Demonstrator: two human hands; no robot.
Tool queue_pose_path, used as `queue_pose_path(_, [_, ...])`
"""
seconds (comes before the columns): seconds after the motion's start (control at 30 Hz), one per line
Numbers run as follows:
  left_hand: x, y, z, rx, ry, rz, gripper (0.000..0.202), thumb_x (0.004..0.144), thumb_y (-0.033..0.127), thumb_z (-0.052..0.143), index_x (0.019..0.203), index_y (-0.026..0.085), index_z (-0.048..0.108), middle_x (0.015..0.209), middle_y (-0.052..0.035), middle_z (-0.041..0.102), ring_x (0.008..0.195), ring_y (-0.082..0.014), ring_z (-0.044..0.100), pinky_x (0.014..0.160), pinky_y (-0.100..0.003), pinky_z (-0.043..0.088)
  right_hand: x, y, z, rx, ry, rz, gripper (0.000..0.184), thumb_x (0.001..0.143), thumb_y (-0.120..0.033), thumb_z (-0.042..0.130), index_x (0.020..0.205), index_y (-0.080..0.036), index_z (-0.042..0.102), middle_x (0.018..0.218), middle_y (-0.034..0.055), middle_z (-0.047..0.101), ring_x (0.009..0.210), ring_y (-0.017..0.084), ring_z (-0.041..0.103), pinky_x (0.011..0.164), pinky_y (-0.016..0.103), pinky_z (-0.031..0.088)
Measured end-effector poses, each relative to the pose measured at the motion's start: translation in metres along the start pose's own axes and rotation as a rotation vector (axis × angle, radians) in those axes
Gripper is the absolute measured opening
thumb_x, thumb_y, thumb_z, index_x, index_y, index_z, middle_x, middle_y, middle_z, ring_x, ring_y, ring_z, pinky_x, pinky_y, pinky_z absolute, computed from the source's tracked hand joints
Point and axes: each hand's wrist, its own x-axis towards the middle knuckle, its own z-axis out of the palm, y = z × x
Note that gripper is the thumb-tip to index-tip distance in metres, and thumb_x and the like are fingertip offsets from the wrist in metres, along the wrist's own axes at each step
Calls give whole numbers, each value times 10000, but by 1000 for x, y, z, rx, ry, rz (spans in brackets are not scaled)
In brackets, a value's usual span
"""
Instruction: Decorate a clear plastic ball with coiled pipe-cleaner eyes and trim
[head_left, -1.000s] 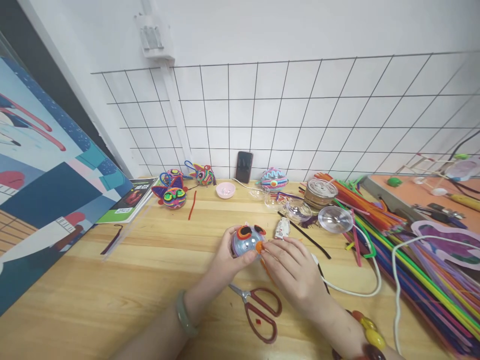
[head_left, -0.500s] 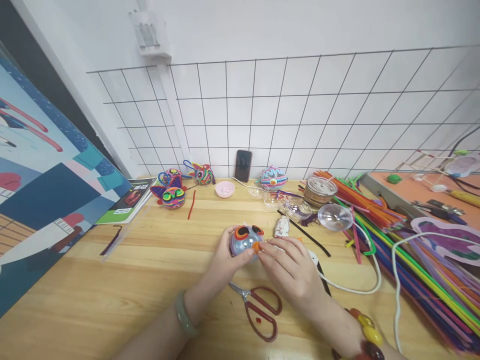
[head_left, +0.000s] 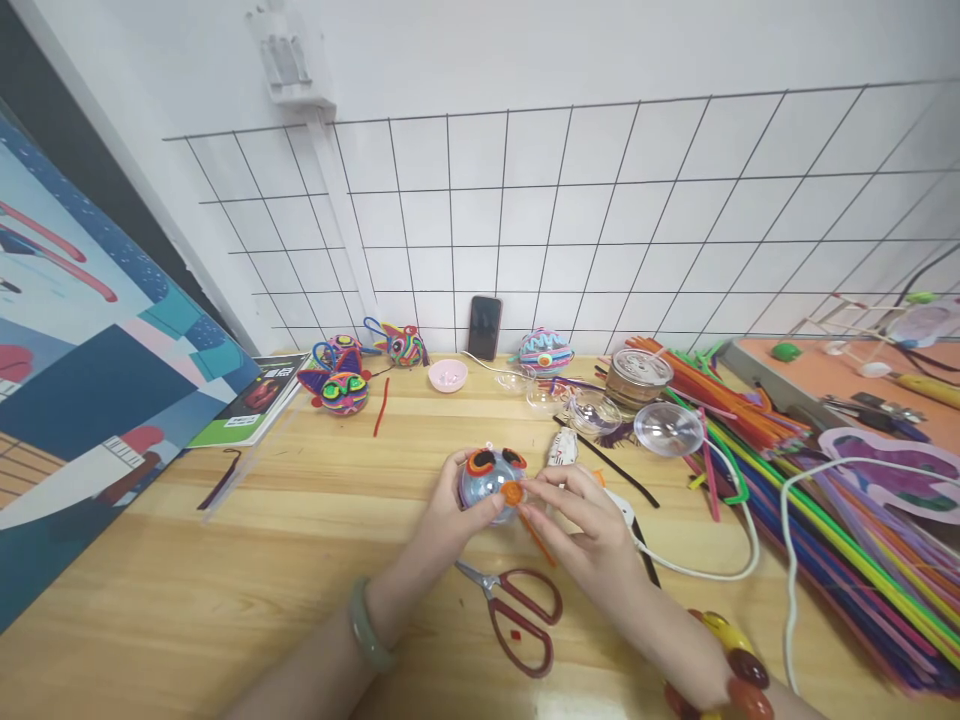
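Note:
My left hand [head_left: 442, 525] is wrapped round a clear plastic ball [head_left: 481, 487] with bluish filling, its thumb across the front. Two orange-and-black eye shapes [head_left: 481, 461] sit on the upper part of the ball. Between the fingertips of my right hand [head_left: 596, 535] is an orange pipe cleaner, coiled into a small disc [head_left: 512, 492] held against or just in front of the ball. An orange strand [head_left: 541, 540] trails down from below those fingers. Red-handled scissors [head_left: 491, 582] lie on the table just below both hands.
Several finished colourful ornaments [head_left: 343, 390] stand at the back, near a pink dish [head_left: 448, 376] and an upright phone [head_left: 485, 328]. Clear half-shells [head_left: 669, 430], a round tub [head_left: 640, 377], a white cable [head_left: 720, 577] and bundled pipe cleaners [head_left: 817, 540] occupy the right side.
My right hand has shifted its grip and its fingers have lowered, so the orange coil shows more fully and its strand has come into sight. My left hand keeps the ball in place.

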Motion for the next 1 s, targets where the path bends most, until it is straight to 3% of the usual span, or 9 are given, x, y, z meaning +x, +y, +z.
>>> queue_pose_path(0.27, [-1,4,3,-9,-29,-5,473,685,278,722,1069,197,458,1136,-85,597,1042,-224,566,889,-347,434,-2,4,3,32,-30,7,245,848,-157,580,1060,-255,656,849,45,579,767,164,569,631,296,486])
queue_pose_path(1.0, [-1,2,-2,21,-85,43,532,695,255,713,1142,212,428,1211,-97,538,1131,-245,512,965,-389,392,-1,1,-1,-99,-5,-143,243,854,-141,572,1065,-235,646,867,65,604,797,179,568,657,337,478])
